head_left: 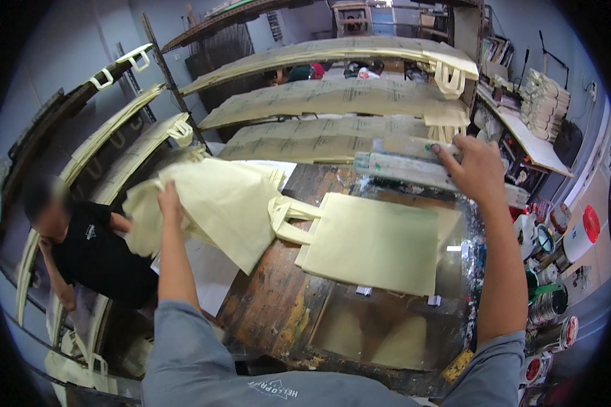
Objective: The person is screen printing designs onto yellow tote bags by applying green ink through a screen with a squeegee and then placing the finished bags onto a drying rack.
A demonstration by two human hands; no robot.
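Note:
My left hand (170, 201) is closed on the edge of a cream tote bag (227, 203), which hangs tilted over the left side of the table and is partly smeared by motion. Another cream tote bag (377, 241) lies flat on the work table, its handles pointing left; more pale fabric edges show beneath it. At the far right of the table, my right hand (480, 168) has its fingers curled over a pale, green-stained frame (404, 166). How far that frame extends is hard to make out.
The wooden table (265, 315) is paint-stained, with a glossy panel (366, 332) near its front. Racks of flat bags (339, 98) stand behind and left. A person in black (105, 247) is close on the left. Several paint cans (550, 302) line the right side.

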